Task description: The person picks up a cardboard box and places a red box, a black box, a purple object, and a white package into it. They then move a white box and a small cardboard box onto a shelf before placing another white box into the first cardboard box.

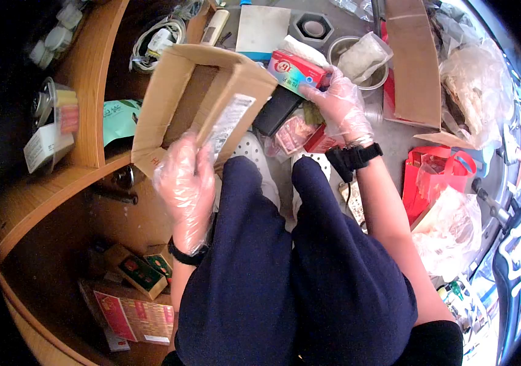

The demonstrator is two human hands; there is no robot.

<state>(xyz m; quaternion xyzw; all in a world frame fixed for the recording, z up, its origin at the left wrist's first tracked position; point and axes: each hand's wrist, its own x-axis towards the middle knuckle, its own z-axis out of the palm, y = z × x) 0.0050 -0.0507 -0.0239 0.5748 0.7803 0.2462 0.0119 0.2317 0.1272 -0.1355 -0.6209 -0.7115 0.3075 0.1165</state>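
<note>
At nine o'clock stands a curved wooden shelf point(89, 91). On its lower board, at seven o'clock, I count two small green boxes point(144, 274) and one flat red box point(135, 317).

The left hand point(184, 183) is a little left of the centre, in a thin transparent glove. The forearm rises from below with one black band point(187, 255) at the wrist. The fingers are closed around the lower edge of one open cardboard box point(199, 91), which the hand holds tilted at eleven o'clock, with the opening turned to the camera and one white label on its flap.

In the middle are the two legs in dark blue trousers, and two white shoes point(254, 152) show at their far end.

The right hand point(340, 104), also gloved, is at one o'clock. The arm is stretched forward and has one black watch point(358, 157) on the wrist. The fingers grip one small red and green carton point(297, 70), just beside the right corner of the cardboard box.

Further right, at twelve to one o'clock, one metal bowl point(358, 61) holds a plastic bag, and at three o'clock lies one red bag point(437, 177).
</note>
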